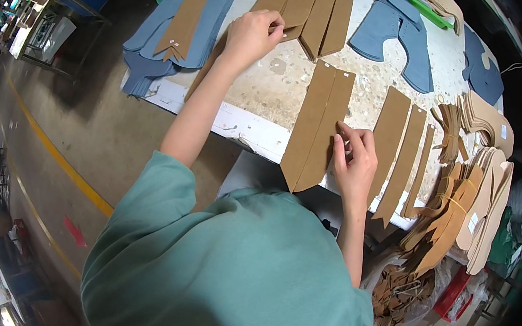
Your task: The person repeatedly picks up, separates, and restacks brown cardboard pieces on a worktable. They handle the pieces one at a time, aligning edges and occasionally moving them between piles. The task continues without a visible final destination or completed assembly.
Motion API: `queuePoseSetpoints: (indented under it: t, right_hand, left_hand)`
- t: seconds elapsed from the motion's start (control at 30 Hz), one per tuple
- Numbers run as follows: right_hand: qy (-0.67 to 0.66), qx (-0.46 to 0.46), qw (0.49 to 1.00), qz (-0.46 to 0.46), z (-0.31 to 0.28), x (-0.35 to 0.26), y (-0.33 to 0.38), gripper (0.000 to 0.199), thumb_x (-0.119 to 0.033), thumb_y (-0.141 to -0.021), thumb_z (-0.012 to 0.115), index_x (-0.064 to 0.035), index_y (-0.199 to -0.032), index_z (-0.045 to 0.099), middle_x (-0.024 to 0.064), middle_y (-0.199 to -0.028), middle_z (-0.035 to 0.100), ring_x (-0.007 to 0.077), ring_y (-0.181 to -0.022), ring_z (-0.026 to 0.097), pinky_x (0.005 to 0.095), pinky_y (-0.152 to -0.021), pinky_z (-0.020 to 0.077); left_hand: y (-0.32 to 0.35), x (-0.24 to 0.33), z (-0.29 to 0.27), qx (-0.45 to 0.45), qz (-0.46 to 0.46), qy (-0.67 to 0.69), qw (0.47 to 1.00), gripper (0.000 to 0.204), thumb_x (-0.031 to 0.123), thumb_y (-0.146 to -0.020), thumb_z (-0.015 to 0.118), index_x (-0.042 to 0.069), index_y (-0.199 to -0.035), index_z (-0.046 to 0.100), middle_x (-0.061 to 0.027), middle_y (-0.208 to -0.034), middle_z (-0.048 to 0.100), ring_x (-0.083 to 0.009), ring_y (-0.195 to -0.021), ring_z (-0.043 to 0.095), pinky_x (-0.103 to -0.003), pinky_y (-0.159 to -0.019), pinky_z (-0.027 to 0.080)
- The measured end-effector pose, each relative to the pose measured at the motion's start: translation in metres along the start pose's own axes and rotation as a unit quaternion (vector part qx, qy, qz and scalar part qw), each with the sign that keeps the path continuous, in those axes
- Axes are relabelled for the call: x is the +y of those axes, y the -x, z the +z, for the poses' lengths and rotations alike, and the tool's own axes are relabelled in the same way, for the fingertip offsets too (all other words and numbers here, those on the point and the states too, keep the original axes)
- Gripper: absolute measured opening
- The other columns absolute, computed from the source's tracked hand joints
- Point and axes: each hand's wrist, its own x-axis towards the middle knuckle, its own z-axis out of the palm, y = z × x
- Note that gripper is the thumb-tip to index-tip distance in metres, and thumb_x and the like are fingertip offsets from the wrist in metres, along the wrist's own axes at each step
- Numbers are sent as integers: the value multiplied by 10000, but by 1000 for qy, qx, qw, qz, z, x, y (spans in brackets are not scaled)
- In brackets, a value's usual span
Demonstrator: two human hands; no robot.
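My left hand [254, 36] reaches to the far middle of the table, its fingers closed at the raised lower end of a brown strip [296, 4]. Other brown strips with pointed ends [317, 24] lie beside it. My right hand [356, 161] is by the near edge, thumb and forefinger a little apart, the fingertips at the right side of a brown strip [334, 116]. A matching strip [311, 113] lies close along its left side. Both hang slightly past the table edge. The strips look like leather; small white marks show on their ends.
Blue cut pieces [213, 13] lie left, with a notched brown strip [187, 16] on top; more blue pieces [396, 37] lie far right. Separate brown strips [405, 159], beige stacks [488, 125] and tied brown bundles [448, 218] are at right. A bag of scraps [401, 297] stands below.
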Motion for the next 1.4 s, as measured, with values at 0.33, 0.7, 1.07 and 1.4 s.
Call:
queuePoseSetpoints:
  t: [0.33,0.7,1.07,1.4]
  right_hand:
    - [-458,-132,862,171,5,3,-14,362,-167,-1050,442,-45,-1381,525,82,-1156,658,124,-1019,631,264,-877,509]
    - [-37,-81,995,-43,13,-17,-12,530,69,-851,573,-90,-1356,549,108,-1232,604,189,-780,603,279,-698,482]
    - [-9,30,997,65,-47,15,4,475,55,-859,590,-99,-1308,607,68,-1173,636,118,-737,560,246,-671,490]
    - [-94,6,990,106,-43,13,25,444,53,-851,627,-55,-1281,622,59,-1118,629,105,-734,591,242,-690,519]
  left_hand:
    - [88,98,-42,-232,136,150,951,98,128,-823,677,64,-896,664,-103,-851,678,-282,-800,671,-369,-707,532]
    - [-22,-7,-19,-113,-4,-40,993,366,391,-860,693,75,-1038,735,-110,-907,737,-258,-830,711,-352,-770,555]
    - [-64,-82,15,-131,-112,-238,956,500,528,-792,707,123,-1085,733,-82,-1027,732,-288,-966,696,-404,-843,551]
    - [-71,-92,24,-23,-108,178,978,295,187,-832,745,80,-1103,707,-112,-978,719,-179,-940,688,-299,-803,539]
